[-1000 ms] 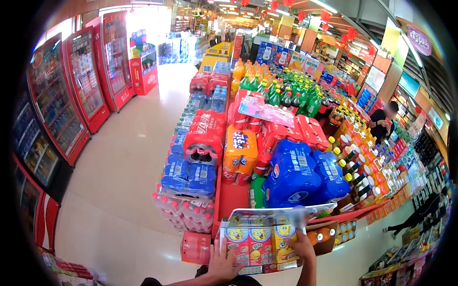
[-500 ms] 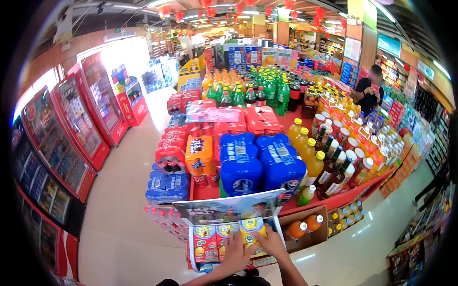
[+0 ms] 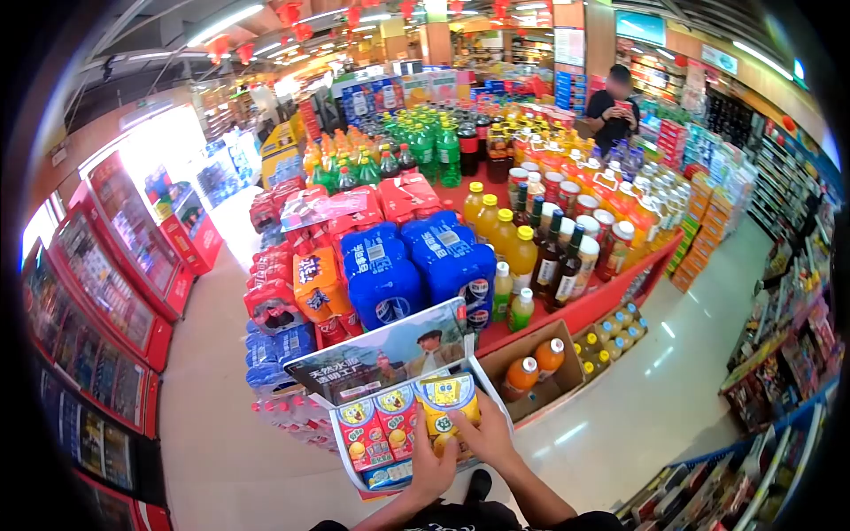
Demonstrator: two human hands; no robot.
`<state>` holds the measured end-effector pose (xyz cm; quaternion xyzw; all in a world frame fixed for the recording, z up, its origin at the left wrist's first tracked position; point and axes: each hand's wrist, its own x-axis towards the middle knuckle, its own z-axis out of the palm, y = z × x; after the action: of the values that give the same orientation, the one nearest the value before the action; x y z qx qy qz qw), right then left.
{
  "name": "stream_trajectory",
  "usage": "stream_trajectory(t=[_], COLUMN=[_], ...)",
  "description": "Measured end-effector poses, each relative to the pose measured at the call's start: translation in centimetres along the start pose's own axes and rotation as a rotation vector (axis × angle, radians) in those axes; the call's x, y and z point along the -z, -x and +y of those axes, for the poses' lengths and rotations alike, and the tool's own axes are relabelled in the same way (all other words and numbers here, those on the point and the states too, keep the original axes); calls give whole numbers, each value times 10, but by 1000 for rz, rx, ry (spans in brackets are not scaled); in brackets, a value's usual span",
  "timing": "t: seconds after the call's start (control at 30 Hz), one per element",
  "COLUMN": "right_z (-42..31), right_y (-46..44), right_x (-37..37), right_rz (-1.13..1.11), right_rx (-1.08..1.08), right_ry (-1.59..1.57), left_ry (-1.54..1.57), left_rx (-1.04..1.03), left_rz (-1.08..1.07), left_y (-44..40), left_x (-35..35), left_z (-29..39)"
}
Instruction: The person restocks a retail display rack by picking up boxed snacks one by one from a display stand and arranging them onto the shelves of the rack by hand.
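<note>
A yellow carton with a cartoon face (image 3: 449, 396) is held between my two hands, tilted over the right part of an open white display box (image 3: 348, 473). My right hand (image 3: 489, 440) grips its right side, thumb across the front. My left hand (image 3: 432, 467) holds its lower left side, with the fingers partly hidden. Two red cartons, a left one (image 3: 361, 435) and a right one (image 3: 397, 419), stand in the box beside it. Behind them rises the box's printed back panel (image 3: 390, 354).
Blue-wrapped can packs (image 3: 381, 265) and an orange pack (image 3: 320, 283) are stacked beyond the box. Orange drink bottles (image 3: 549, 357) stand in a brown carton at right. Red fridges (image 3: 115, 274) line the left. A person (image 3: 613, 111) stands at the far right.
The view has turned right and the display box appears rotated. Both hands have closed around the yellow carton, which now sits higher and tilted compared with the red cartons.
</note>
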<state>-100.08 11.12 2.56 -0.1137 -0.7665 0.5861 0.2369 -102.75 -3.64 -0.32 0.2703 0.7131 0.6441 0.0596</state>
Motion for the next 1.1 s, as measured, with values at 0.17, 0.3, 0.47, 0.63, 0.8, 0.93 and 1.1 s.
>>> stream_trajectory(t=[0.17, 0.3, 0.47, 0.63, 0.8, 0.93, 1.1], right_z=[-24, -12, -23, -35, -54, -105, -139], right_y=[62, 130, 215, 280, 328, 379, 478], right_x=[-8, -26, -44, -49, -38, -7, 20], right_rz=[104, 306, 495, 715, 869, 1002, 1114], right_rx=[-100, -230, -591, -538, -237, 52, 46], right_ry=[59, 348, 230, 158, 232, 539, 637], left_ry=[122, 256, 333, 204, 483, 635, 823], left_rx=[-19, -68, -49, -189, -92, 33, 134], left_rz=[-72, -190, -415, -529, -655, -818, -1051], left_y=[43, 72, 117, 154, 186, 216, 292], left_x=[22, 39, 49, 47, 13, -23, -85], left_z=[-7, -23, -29, -27, 15, 54, 92])
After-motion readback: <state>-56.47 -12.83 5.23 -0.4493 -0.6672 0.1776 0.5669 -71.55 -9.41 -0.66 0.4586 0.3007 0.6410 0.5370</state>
